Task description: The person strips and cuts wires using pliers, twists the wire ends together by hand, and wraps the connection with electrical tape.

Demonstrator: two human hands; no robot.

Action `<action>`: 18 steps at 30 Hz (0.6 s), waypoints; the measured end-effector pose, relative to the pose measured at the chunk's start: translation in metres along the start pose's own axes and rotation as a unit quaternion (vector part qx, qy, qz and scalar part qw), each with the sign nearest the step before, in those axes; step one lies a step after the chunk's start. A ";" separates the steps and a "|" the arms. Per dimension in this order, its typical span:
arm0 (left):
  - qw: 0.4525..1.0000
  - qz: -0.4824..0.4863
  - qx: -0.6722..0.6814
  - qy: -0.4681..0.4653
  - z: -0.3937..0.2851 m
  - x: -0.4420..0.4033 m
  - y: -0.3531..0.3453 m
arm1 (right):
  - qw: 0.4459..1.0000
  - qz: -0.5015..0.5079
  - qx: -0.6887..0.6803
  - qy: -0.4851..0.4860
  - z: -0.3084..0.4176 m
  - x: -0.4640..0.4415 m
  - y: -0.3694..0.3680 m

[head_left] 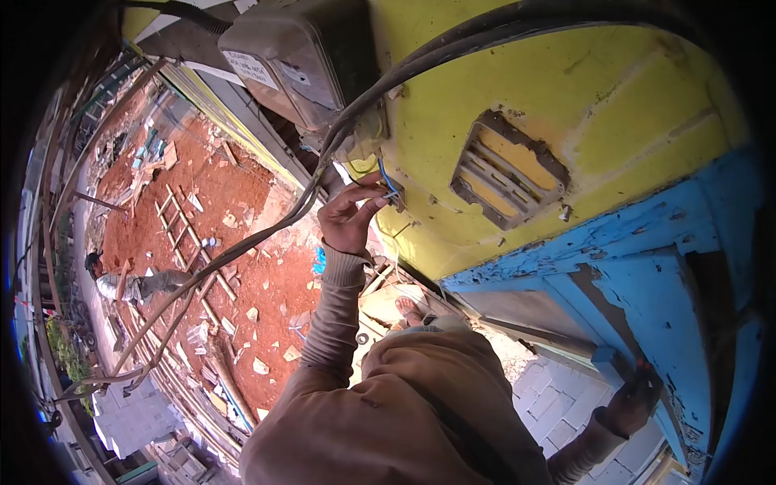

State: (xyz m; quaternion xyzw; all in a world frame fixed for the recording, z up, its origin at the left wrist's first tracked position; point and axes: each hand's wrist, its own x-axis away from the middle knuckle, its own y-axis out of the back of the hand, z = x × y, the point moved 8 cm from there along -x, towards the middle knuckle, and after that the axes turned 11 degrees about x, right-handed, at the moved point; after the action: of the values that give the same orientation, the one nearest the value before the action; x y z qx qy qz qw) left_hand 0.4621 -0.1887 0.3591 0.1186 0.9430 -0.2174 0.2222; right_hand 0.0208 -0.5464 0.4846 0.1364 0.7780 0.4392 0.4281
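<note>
My left hand (347, 220), at upper centre, is closed in a pinch, thumb against fingertips, on the end of a thin blue wire (386, 173). The wire comes down beneath the electricity meter (295, 69) at the upper left of centre, close against the yellow wall (638, 89). Thick black cables (356, 109) sweep from the upper right past the meter and down to the lower left. To the right of my pinch, a broken grille (509, 171) is set in the wall. My right hand (633, 406) is at lower right, beside the peeling blue wooden frame (647, 315); its fingers look curled, but it is too dark to tell whether I have hold of anything there. At left, a bamboo ladder (179, 226) lies on red soil (242, 190) strewn with rubble, near another person (153, 283) in a dark cap. Grey paving blocks (558, 392) show below, between my body and the blue frame.
</note>
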 end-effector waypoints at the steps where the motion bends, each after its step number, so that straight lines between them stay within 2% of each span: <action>1: 1.000 -0.007 0.007 0.005 0.000 -0.001 0.000 | 1.000 -0.001 0.001 -0.001 -0.001 0.001 0.000; 3: 1.000 -0.013 0.020 0.012 -0.001 -0.002 -0.002 | 0.996 -0.049 0.051 0.046 0.002 0.004 0.008; 6: 0.999 -0.015 0.033 0.019 0.000 -0.002 0.000 | 0.994 -0.063 0.059 0.073 -0.007 0.018 0.015; 8: 0.999 -0.011 0.034 0.019 -0.001 -0.003 0.000 | 0.993 -0.086 0.000 0.084 0.004 0.019 0.043; 10: 1.000 0.009 0.019 0.009 -0.007 -0.006 -0.004 | 0.964 0.122 -0.205 0.118 0.014 0.030 0.026; 11: 1.000 0.009 0.019 0.008 -0.007 -0.006 -0.003 | 0.925 0.211 -0.296 0.110 0.023 0.038 0.017; 12: 1.000 0.011 0.021 0.009 -0.007 -0.006 -0.003 | 0.861 0.245 -0.434 0.105 0.045 0.041 0.016; 13: 1.000 0.011 0.023 0.010 -0.007 -0.007 -0.003 | 0.837 0.286 -0.448 0.133 0.068 0.045 0.011; 15: 1.000 0.019 0.017 -0.009 -0.009 -0.008 -0.003 | 0.738 0.391 -0.539 0.110 0.117 0.059 -0.007; 16: 0.999 0.028 0.007 -0.023 -0.010 -0.008 -0.003 | 0.659 0.430 -0.612 0.075 0.141 0.068 -0.018; 17: 0.999 0.023 0.010 -0.024 -0.008 -0.008 0.000 | 0.618 0.473 -0.620 0.102 0.167 0.071 -0.024; 18: 0.999 0.037 0.013 -0.012 -0.005 -0.009 0.002 | 0.517 0.517 -0.682 0.023 0.190 0.075 -0.029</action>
State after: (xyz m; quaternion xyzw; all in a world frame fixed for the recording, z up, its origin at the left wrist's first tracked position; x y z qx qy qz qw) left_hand 0.4688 -0.1863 0.3664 0.1539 0.9321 -0.2229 0.2402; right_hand 0.1298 -0.4116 0.3733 0.1709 0.0423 0.9819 0.0697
